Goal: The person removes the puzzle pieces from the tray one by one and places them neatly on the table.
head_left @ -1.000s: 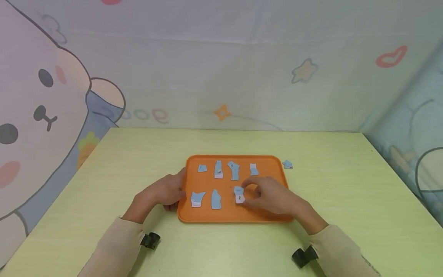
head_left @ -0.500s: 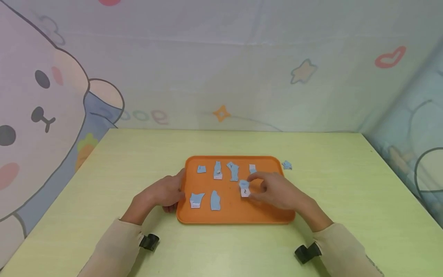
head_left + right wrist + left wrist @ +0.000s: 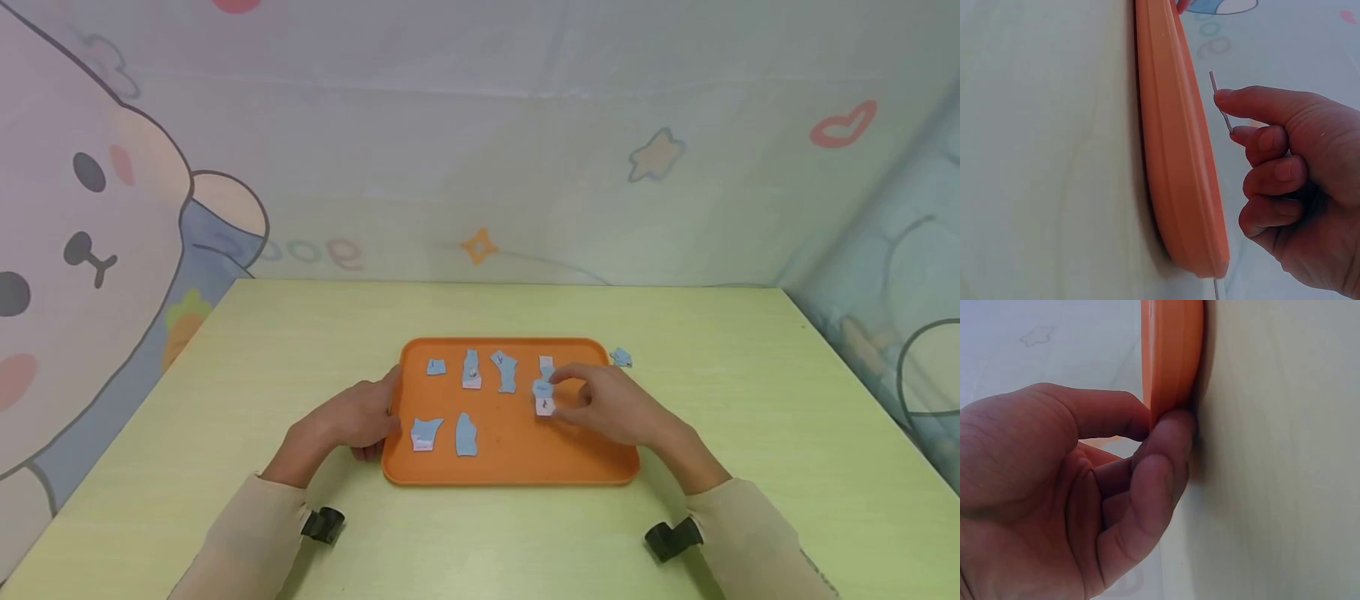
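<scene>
An orange tray (image 3: pixel 510 467) lies on the table with several thin, irregular light-blue cut pieces on it. My left hand (image 3: pixel 365 414) grips the tray's left edge; the left wrist view shows the thumb on the rim and fingers curled below. My right hand (image 3: pixel 618 404) pinches a blue-and-white cut piece (image 3: pixel 543 400) between thumb and index finger. In the right wrist view that piece (image 3: pixel 1212 81) is seen edge-on, raised above the tray rim. Just behind it in the head view lies another blue-and-white piece (image 3: pixel 547 363), partly covered.
Other pieces sit in the tray: a small one (image 3: pixel 436 367), a tall one (image 3: pixel 471 369), a forked one (image 3: pixel 506 372), and two front ones, a wide one (image 3: pixel 426 434) and a pointed one (image 3: pixel 466 435). A small stack of blue pieces (image 3: pixel 621 357) lies outside, right of the tray.
My right hand has carried the blue-and-white piece from the tray's front row up and to the right, towards the upper right piece. My left hand stays on the tray edge.
</scene>
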Tool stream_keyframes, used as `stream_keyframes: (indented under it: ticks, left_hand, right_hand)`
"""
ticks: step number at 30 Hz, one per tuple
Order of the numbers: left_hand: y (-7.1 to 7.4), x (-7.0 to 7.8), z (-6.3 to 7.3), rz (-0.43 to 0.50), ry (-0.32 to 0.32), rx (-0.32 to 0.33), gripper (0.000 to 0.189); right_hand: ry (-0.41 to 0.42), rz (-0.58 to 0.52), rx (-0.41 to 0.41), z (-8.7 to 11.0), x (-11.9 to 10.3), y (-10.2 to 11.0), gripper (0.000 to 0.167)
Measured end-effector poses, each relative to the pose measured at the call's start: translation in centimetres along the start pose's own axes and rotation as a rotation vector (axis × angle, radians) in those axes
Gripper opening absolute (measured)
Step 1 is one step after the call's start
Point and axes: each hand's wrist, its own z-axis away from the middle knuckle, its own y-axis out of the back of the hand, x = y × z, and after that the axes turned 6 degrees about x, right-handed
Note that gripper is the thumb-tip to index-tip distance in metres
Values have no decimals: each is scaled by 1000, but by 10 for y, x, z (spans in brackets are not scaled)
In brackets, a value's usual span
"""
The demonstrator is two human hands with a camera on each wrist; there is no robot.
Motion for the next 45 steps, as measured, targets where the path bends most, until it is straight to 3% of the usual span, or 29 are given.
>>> stream_keyframes:
  ticks: [24,45]
  left_hand:
    - [0,1,0,-4,1,2,48]
    - [0,2,0,-6,-9,5,45]
  right_hand:
    - [-37,29,72,-3,26,19,41]
    - [-99,-11,66,-3,47,31,46]
